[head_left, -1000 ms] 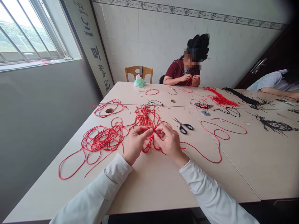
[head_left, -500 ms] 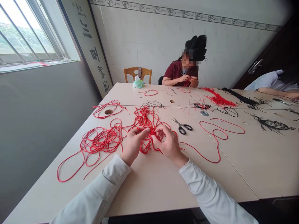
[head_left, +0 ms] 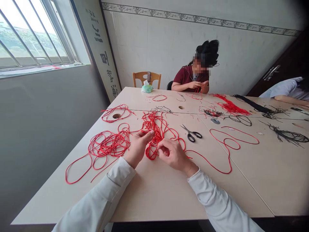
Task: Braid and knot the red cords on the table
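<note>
My left hand (head_left: 138, 146) pinches a red cord (head_left: 145, 131) between thumb and fingers, over the left side of a pile of twisted red cords (head_left: 152, 120). To its right, my right hand (head_left: 172, 155) is closed with curled fingers, thumb and forefinger together near the pile's lower loops. What it holds, if anything, is too small to make out. A loose tangle of smooth red cord (head_left: 108, 145) lies left of my left hand. Scissors (head_left: 191, 133) with black handles rest partly open beyond my right hand.
Another red cord (head_left: 228, 156) winds over the table (head_left: 154, 196) at right. Farther off lie red strands (head_left: 233, 106), black cords (head_left: 289, 133) and a metal disc (head_left: 215, 121). Across the table a person (head_left: 185, 79) handles red cord; another person's sleeve (head_left: 282, 88) shows at far right.
My right hand has drawn down and away from my left, and its fingers have curled in more. My left hand keeps its pinch. The whole view has shifted slightly.
</note>
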`<state>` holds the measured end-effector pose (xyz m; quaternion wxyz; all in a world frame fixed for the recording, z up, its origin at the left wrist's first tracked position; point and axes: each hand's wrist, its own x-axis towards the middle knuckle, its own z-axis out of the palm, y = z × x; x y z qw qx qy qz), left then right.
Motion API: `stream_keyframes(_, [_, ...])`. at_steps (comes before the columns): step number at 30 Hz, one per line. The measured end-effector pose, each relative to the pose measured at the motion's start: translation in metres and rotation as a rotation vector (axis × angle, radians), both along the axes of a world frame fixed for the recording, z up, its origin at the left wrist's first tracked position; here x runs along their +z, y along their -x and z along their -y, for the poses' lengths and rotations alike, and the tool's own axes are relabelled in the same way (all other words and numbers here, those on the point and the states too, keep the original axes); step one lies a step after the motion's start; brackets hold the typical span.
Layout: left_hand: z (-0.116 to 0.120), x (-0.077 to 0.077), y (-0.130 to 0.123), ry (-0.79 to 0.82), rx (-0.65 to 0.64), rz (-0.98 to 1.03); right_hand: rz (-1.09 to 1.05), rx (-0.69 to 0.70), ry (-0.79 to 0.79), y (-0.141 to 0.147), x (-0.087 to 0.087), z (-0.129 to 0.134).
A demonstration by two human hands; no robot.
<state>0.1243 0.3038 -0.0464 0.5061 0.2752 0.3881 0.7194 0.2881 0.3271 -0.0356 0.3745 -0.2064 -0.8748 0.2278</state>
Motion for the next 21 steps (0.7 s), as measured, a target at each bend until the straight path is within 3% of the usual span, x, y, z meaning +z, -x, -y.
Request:
stream_keyframes(3, [0.003,0.004,-0.001,0.009,-0.043,-0.030,-0.168,-0.217,0.081,-0.005,0.001,-0.009])
stream_keyframes(6, [0.006,0.005,-0.003,0.012,-0.064,-0.116,-0.201,-0.260,0.234,-0.005,-0.001,-0.015])
stream_keyframes(11, [0.007,0.002,-0.008,-0.002,-0.083,-0.235,-0.152,-0.208,0.313,0.003,-0.007,-0.012])
stream_keyframes(15, [0.004,0.003,-0.004,0.033,-0.054,-0.032,-0.176,-0.163,0.178,0.004,-0.005,-0.007])
stream_keyframes(18, [0.002,0.008,0.004,0.064,0.003,0.137,-0.074,-0.032,0.097,0.002,-0.001,0.000])
stream_keyframes(21, [0.001,0.013,0.012,0.083,0.032,0.188,0.111,0.184,0.092,0.002,0.000,0.008])
